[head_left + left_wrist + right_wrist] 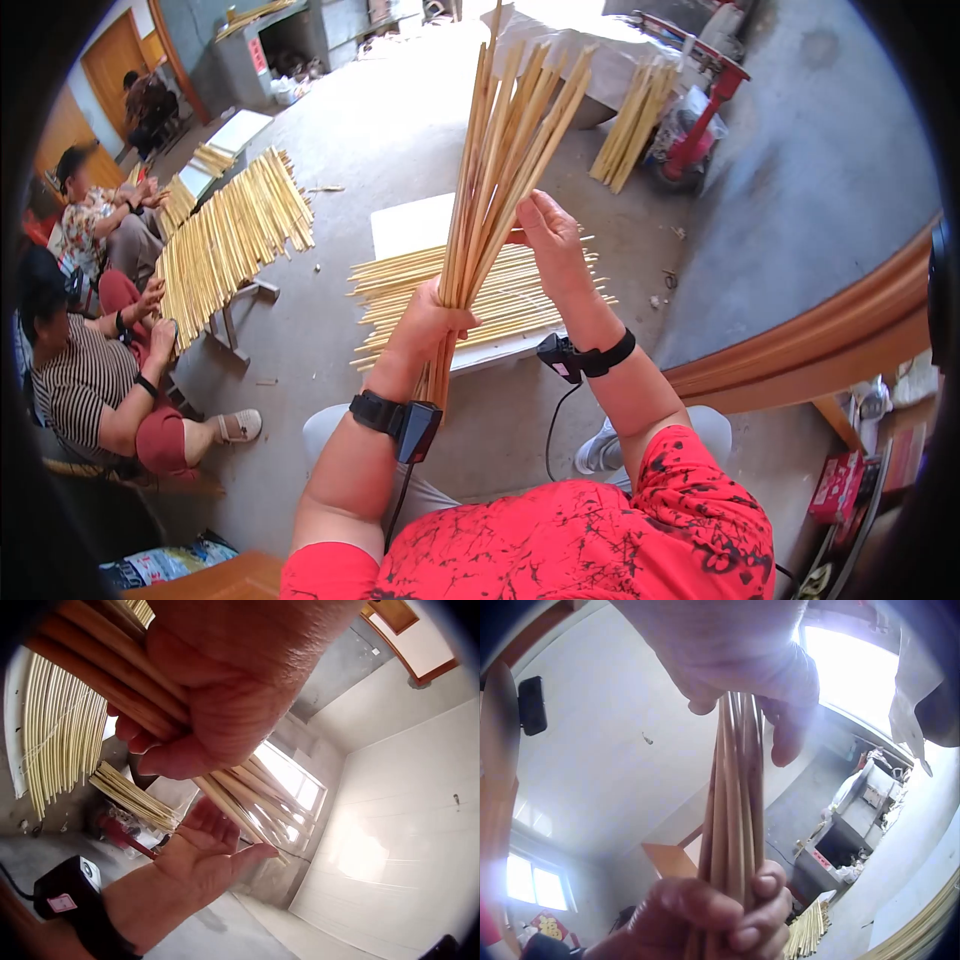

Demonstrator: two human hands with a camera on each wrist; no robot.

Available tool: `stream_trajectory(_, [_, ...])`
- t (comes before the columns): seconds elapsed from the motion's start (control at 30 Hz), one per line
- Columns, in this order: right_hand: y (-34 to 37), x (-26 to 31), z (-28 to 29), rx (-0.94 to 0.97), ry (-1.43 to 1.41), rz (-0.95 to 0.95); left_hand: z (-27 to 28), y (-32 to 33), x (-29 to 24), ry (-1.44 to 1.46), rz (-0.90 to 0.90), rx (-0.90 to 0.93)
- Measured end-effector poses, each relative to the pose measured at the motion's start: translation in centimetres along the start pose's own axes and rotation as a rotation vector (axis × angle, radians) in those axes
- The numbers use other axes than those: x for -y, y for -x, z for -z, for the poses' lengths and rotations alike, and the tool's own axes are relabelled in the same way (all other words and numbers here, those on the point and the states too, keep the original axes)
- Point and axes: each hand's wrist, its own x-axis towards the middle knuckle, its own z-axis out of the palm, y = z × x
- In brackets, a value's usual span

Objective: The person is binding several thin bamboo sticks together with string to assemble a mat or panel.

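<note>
**Left hand grips an upright bundle of sticks over a white board**

The left hand point(430, 320) has its fingers and thumb curled round the lower part of the bundle of sticks point(500, 170), which stands a little tilted above the near-left part of the white board point(410, 225). The sticks are packed close at the fist and fan out at the top; their lower ends come out below it. The right hand point(555, 245) is open, its thumb apart from its fingers, beside the upper part of the bundle and above the right part of the board. Whether it presses on the sticks cannot be told.

A row of sticks point(520, 290) lies side by side across the board. Beyond the board to the right, a sheaf of sticks point(632, 125) is near a red metal stand point(695, 140). Left of the board, a broad layer of sticks point(230, 240) rests on a bench point(232, 330), with a person in a striped shirt point(85, 385) seated beside it and a person in a floral shirt point(88, 225) farther back.
</note>
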Motion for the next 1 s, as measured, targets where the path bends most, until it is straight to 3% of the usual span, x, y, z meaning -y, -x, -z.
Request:
stream_trajectory(0.07, [0.3, 1.1, 0.5, -0.052, 0.004, 0.024, -0.5, -0.4, 0.2, 0.012, -0.018, 0.091])
stream_trajectory(0.17, [1.0, 2.2, 1.9, -0.142, 0.022, 0.015, -0.8, -0.3, 0.8, -0.17, -0.036, 0.058])
stream_trajectory(0.4, [2.3, 3.6, 3.9, -0.233, 0.046, 0.028, -0.7, -0.2, 1.4, -0.293, -0.105, 0.064])
stream_trajectory(0.6, [1.8, 5.5, 5.3, -0.369, -0.079, 0.113, -0.1, -0.5, 1.8, -0.594, -0.249, -0.049])
stream_trajectory(0.67, [1.8, 5.9, 5.5, -0.453, -0.088, 0.197, -0.1, -0.4, 1.2, -0.861, -0.372, -0.138])
stream_trajectory(0.87, [2.1, 5.3, 6.6, -0.566, -0.054, 0.159, -0.4, -0.5, 0.1, -1.017, -0.349, -0.229])
stream_trajectory(1.0, [2.2, 5.8, 6.6, -0.53, -0.129, 0.153, 0.3, -0.3, 0.4, -1.069, -0.384, -0.275])
